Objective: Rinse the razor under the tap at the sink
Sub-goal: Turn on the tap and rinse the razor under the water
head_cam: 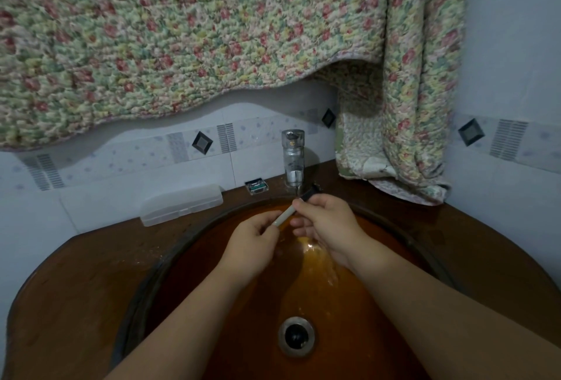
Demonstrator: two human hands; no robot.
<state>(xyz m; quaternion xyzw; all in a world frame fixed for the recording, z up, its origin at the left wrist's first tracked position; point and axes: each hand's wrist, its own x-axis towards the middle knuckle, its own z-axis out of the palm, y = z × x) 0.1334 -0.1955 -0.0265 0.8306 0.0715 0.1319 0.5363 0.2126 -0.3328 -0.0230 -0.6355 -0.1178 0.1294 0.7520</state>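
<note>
A razor (290, 212) with a pale handle and a dark head slants up to the right over the amber sink bowl (212, 258). Its dark head sits just below the chrome tap (293, 158). My left hand (253, 243) pinches the lower end of the handle. My right hand (326, 224) grips the upper part of the handle near the head. Water glints and runs down the bowl below my right hand toward the drain (296, 336).
A translucent plastic case (182, 204) lies on the brown counter left of the tap. A small blade cartridge box (256, 186) sits beside the tap base. A floral quilted cloth (394, 106) hangs from above, down to the counter at the right.
</note>
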